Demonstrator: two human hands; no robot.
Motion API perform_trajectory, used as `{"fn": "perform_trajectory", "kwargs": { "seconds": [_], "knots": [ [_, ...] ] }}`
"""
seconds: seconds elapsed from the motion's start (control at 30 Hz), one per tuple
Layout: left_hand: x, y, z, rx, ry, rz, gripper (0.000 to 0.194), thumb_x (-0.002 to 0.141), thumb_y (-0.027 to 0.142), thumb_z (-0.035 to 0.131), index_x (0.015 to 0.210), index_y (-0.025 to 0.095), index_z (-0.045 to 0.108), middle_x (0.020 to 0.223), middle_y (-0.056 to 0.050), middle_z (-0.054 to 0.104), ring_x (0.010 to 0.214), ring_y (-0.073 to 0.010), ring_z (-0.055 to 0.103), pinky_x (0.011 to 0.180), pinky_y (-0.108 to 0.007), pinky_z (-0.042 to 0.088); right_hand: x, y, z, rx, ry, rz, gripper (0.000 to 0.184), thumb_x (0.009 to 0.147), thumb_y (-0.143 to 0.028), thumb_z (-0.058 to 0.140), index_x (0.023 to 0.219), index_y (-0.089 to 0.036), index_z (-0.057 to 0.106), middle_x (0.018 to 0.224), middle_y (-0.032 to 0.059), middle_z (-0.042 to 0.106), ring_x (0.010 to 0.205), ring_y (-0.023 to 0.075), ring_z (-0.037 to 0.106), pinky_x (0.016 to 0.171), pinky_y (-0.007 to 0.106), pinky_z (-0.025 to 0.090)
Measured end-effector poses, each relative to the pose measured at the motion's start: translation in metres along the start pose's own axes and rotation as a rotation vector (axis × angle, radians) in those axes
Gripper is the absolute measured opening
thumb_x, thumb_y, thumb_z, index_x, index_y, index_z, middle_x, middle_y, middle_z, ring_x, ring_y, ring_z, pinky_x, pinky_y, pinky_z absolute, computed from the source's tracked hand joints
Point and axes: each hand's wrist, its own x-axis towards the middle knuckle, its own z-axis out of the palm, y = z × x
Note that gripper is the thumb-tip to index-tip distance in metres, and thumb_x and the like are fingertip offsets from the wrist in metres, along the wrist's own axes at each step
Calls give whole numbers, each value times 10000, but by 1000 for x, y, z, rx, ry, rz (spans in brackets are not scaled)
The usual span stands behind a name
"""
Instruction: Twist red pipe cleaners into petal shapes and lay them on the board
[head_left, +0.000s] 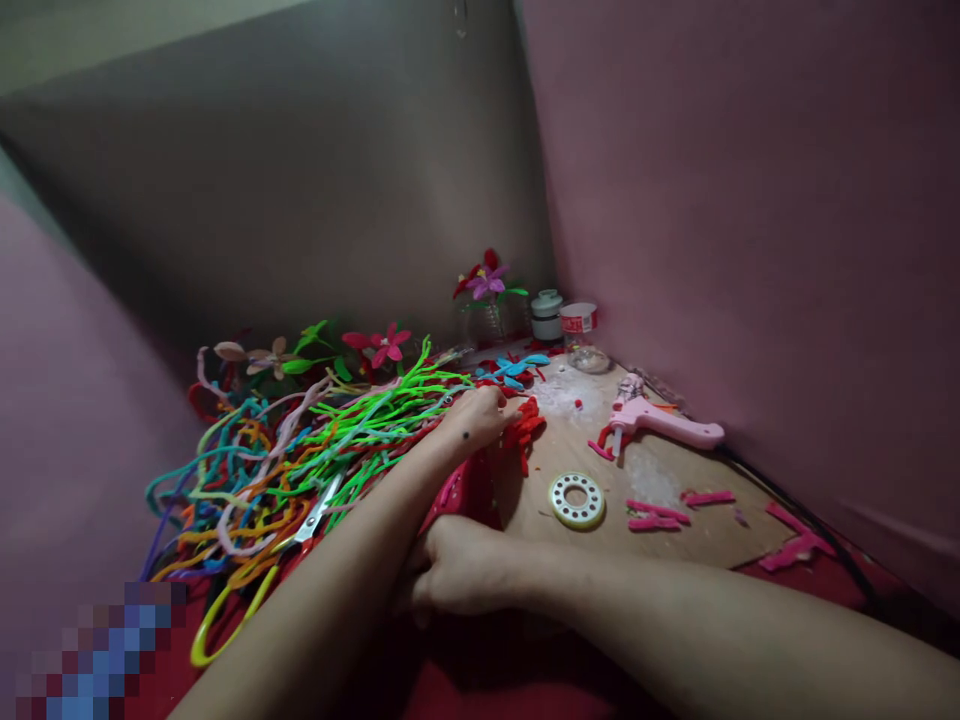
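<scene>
My left hand (480, 415) reaches forward over the board, its fingers bent and closed at a clump of red pipe-cleaner pieces (527, 428). Closer to me, my right hand (461, 565) is curled into a fist, knuckles up; whatever lies inside it is hidden. Between the two hands sits a shiny red box-like object (465, 495), partly covered by my arms. Left of my left forearm spreads a big heap of coloured pipe cleaners (375, 420), with scissors (319, 515) lying on its near side.
A pink glue gun (667, 422) rests on the wooden board (555, 545) near a round perforated spool (576, 501) and pink strips (656, 515). Behind stand pipe-cleaner flowers (487, 280), a lidded jar (547, 315) and a tape roll (579, 318). Pink walls (750, 250) close in the right.
</scene>
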Motion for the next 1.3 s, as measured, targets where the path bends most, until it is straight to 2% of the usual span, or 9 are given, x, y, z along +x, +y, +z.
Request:
{"fn": "perform_trajectory", "kwargs": {
  "seconds": [0.17, 0.3, 0.43, 0.6, 0.7, 0.8, 0.9, 1.0, 1.3],
  "knots": [
    [-7, 6, 6, 48, -12, 11, 269, 703, 361, 541, 831, 163, 670, 755, -65, 668, 702, -181, 575, 600, -249, 384, -2, -3, 0, -59, -23, 35, 180, 636, -142, 570, 782, -132, 674, 623, -11, 589, 548, 89, 510, 466, 143, 373],
    [-18, -1, -3, 89, 121, -18, 288, 786, 354, 457, 912, 180, 649, 823, -68, 676, 734, -173, 588, 637, -248, 392, -3, -3, -1, -88, -45, -7, 190, 675, -181, 561, 809, -128, 685, 621, -2, 595, 559, 94, 531, 476, 145, 380],
    [-44, -29, -30, 165, 239, -76, 277, 799, 318, 427, 840, 184, 666, 768, -57, 671, 702, -164, 581, 636, -242, 381, -6, -4, 0, -147, -31, -35, 212, 705, -230, 545, 798, -117, 697, 610, 15, 616, 552, 95, 536, 479, 148, 374],
    [-91, -72, -54, 97, 154, -203, 274, 774, 314, 438, 784, 177, 675, 702, -30, 663, 667, -154, 570, 602, -230, 373, -11, -10, 4, -292, -15, -79, 213, 706, -209, 533, 798, -144, 714, 661, 20, 666, 560, 84, 551, 497, 143, 358],
    [-111, -90, -46, 34, 82, -190, 262, 773, 345, 464, 802, 183, 668, 741, -22, 663, 698, -148, 572, 631, -226, 378, -13, -12, 6, -333, -4, -79, 214, 713, -217, 537, 801, -152, 720, 673, 20, 679, 563, 81, 558, 506, 143, 354],
    [-121, -97, -26, 4, 24, -183, 227, 761, 364, 509, 811, 191, 648, 780, -20, 652, 714, -144, 566, 631, -221, 377, -13, -13, 7, -325, -5, -44, 214, 721, -220, 537, 803, -154, 722, 688, 21, 690, 583, 83, 573, 523, 141, 360],
    [-124, -98, -5, 80, 7, -151, 160, 780, 282, 499, 773, 187, 627, 802, -31, 631, 740, -144, 563, 642, -221, 372, -15, -15, 8, -333, -6, -10, 226, 731, -231, 530, 825, -160, 723, 719, 26, 700, 604, 89, 586, 535, 142, 367],
    [-125, -96, 7, 238, 35, -159, 207, 834, 253, 409, 800, 190, 603, 843, -49, 617, 754, -160, 574, 636, -244, 373, -16, -16, 9, -359, -10, 11, 240, 745, -256, 525, 856, -173, 721, 737, 28, 702, 613, 98, 588, 543, 150, 376],
    [-130, -106, -6, 574, -32, -203, 262, 838, 134, 300, 910, 181, 548, 912, -83, 595, 726, -212, 612, 559, -289, 410, -17, -10, 12, -371, -37, -27, 245, 773, -276, 523, 902, -193, 715, 812, 56, 704, 724, 134, 615, 653, 182, 419]
  ]
}}
